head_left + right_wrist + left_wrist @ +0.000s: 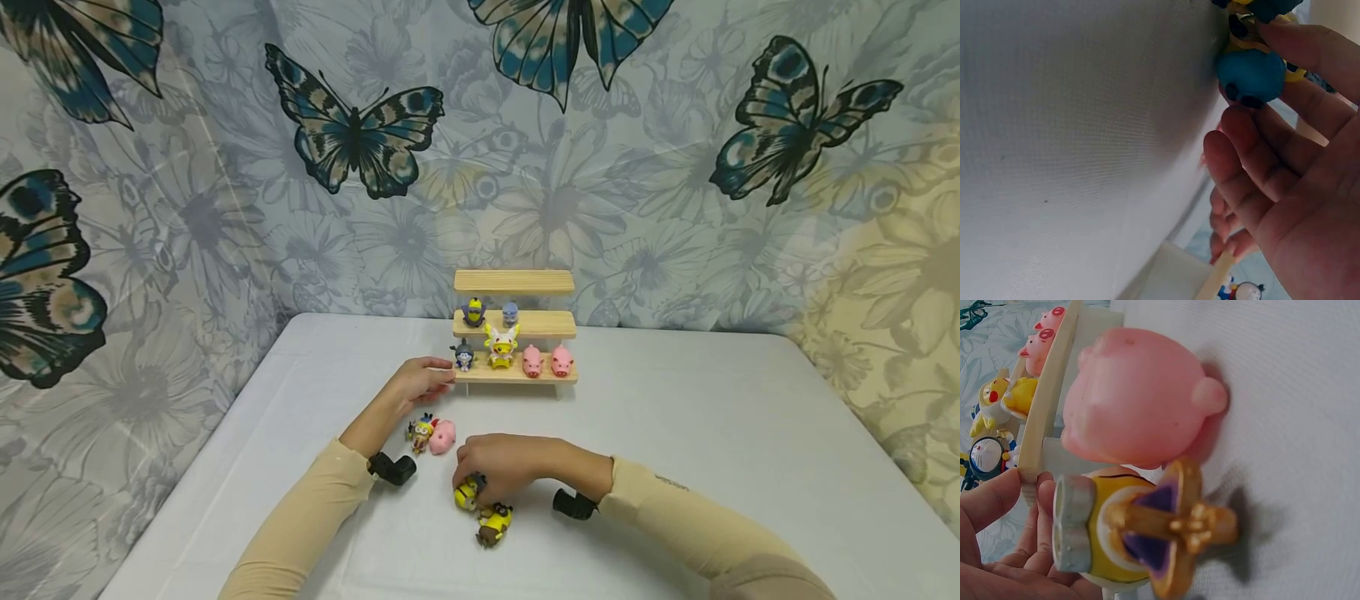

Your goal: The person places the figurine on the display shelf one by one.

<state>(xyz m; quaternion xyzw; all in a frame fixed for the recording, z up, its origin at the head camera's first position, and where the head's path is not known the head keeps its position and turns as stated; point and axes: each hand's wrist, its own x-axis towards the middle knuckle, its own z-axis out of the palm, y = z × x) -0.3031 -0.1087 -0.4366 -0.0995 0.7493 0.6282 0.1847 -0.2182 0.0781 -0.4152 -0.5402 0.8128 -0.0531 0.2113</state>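
Observation:
My left hand (418, 382) pinches the left end of the lowest step of a three-tier wooden display shelf (551, 325); in the left wrist view thumb and fingers meet at the plank's edge (1050, 394). My right hand (501, 467) grips a yellow minion figurine (467, 496) at the table; its blue part (1250, 75) shows in the right wrist view. Just in front lies another yellow-and-brown minion figurine (495, 527). Between the hands, a minion figurine (422, 432) with gold and purple trim lies beside a pink pig figurine (442, 437).
On the lowest step stand a dark-haired figurine (464, 357), a yellow figurine in white (501, 346) and two pink pigs (532, 362). The middle step bears a dark-and-yellow figurine (473, 312) and a bluish one (510, 313). A white cloth (675, 433) covers the table.

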